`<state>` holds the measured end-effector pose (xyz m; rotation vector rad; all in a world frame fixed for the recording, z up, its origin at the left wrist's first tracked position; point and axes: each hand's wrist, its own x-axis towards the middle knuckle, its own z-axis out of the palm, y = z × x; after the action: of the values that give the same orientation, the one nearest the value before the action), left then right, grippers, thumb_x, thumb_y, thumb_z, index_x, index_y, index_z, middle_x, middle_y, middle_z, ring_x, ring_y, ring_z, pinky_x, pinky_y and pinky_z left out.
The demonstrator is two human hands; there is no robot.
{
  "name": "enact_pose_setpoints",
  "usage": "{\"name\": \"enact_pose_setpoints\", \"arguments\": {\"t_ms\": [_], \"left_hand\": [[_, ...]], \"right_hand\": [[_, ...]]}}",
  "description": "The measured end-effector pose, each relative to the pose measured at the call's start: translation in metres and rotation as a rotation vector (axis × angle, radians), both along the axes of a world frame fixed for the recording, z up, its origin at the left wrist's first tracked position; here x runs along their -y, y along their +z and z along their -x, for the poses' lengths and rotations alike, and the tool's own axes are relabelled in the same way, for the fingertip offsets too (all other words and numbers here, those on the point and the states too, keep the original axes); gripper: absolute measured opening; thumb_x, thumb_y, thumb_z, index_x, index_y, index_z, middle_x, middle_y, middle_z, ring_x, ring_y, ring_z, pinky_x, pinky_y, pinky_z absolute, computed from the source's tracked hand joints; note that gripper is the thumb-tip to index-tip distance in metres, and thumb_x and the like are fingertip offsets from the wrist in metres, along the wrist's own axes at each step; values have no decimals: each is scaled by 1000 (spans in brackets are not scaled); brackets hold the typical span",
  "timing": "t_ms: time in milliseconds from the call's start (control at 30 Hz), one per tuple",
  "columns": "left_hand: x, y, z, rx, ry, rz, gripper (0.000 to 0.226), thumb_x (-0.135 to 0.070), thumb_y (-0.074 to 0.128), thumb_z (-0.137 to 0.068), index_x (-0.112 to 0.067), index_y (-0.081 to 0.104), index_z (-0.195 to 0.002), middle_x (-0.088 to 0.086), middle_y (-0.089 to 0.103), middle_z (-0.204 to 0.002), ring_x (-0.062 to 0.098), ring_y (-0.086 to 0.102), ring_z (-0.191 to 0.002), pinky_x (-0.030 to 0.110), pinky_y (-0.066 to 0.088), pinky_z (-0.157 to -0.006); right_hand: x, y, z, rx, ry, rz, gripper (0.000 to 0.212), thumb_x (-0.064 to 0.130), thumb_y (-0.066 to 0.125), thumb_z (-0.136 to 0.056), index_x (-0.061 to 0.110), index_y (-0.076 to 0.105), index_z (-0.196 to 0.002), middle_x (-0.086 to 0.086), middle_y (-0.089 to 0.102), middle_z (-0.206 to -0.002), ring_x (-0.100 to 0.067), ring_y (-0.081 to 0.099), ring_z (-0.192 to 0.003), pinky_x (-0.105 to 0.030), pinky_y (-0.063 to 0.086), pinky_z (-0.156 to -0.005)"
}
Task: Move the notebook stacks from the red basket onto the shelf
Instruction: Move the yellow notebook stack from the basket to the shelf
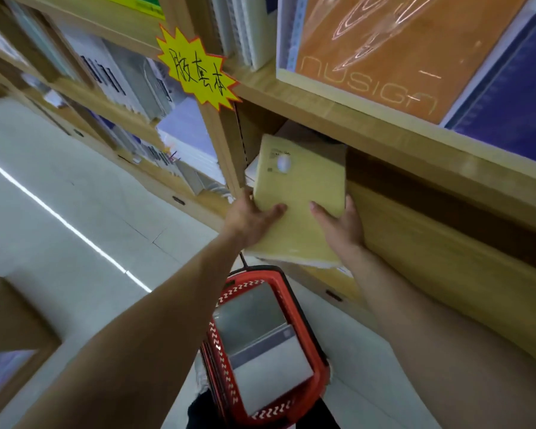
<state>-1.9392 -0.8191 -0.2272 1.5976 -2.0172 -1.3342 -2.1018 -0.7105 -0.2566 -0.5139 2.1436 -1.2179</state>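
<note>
Red basket (214, 345) sits on the floor below me, with grey notebooks (260, 323) in it yet to move. Left hand (249, 218) grips the yellow notebook stack (297, 187) at its left edge, thumb on the cover. Right hand (342, 227) mirrors that on the right edge; the two-sided clamp keeps the stack square. Its far end is inside the shelf (369, 125) bay and its near end overhangs.

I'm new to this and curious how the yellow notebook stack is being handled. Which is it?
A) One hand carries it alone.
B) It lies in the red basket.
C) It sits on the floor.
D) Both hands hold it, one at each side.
D: the left hand and the right hand each grip a side of the yellow notebook stack at the shelf opening, above the red basket.
</note>
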Motion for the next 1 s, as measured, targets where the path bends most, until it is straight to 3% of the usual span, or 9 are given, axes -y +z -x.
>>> {"name": "enact_pose_setpoints", "arguments": {"t_ms": [67,267,367,500,633,700,833,1000], "left_hand": [[22,-5,8,3,-40,2,86,-71,76,-65,-24,47,-131,2,67,-122,24,66,-106,44,57,-92],[61,-22,23,59,-159,-44,80,-59,77,-77,-19,44,-138,5,62,-127,27,61,-111,41,53,-97],[67,-26,23,29,-183,-62,78,-56,79,-77,-19,45,-137,0,61,-122,23,61,-107,35,53,-92],[72,-20,24,15,-192,-74,83,-59,81,-70,-22,46,-134,3,64,-124,26,63,-109,43,54,-95],[66,-15,6,-37,-158,-206,70,-48,78,-81,-18,47,-137,-1,62,-121,22,62,-101,33,52,-91],[51,-18,-17,-13,-185,-230,61,-47,76,-83,-16,51,-129,-4,61,-112,19,60,-97,33,53,-88],[42,-25,-38,-17,-200,-145,85,-74,69,-66,-18,59,-130,-2,72,-112,22,69,-101,44,58,-91],[74,-8,-3,-81,-186,-53,63,-60,73,-79,-18,61,-125,-4,70,-110,19,67,-102,36,55,-94]], "right_hand": [[14,-5,2,2,-50,9,90,56,78,-78,20,40,-151,-6,60,-138,-27,61,-119,-42,53,-97],[32,-16,-6,60,-196,63,69,40,81,-82,21,50,-140,0,66,-122,-21,65,-106,-32,54,-87],[24,-25,-13,134,-243,83,58,33,79,-84,20,51,-133,0,66,-116,-25,66,-108,-36,53,-89],[15,-26,-24,242,-249,104,55,35,73,-90,17,52,-138,2,65,-113,-23,64,-108,-29,49,-83],[19,-22,-30,179,-252,106,53,41,74,-88,22,55,-134,4,68,-117,-23,67,-107,-40,55,-93],[20,-19,-37,135,-268,84,53,41,74,-88,23,55,-133,4,67,-115,-22,66,-105,-37,54,-91],[26,-14,-48,70,-298,67,54,43,72,-89,22,55,-136,4,67,-116,-20,65,-100,-32,53,-83],[61,-5,-25,20,-391,90,51,46,71,-88,23,57,-132,3,68,-120,-16,63,-98,-26,48,-84]]}}
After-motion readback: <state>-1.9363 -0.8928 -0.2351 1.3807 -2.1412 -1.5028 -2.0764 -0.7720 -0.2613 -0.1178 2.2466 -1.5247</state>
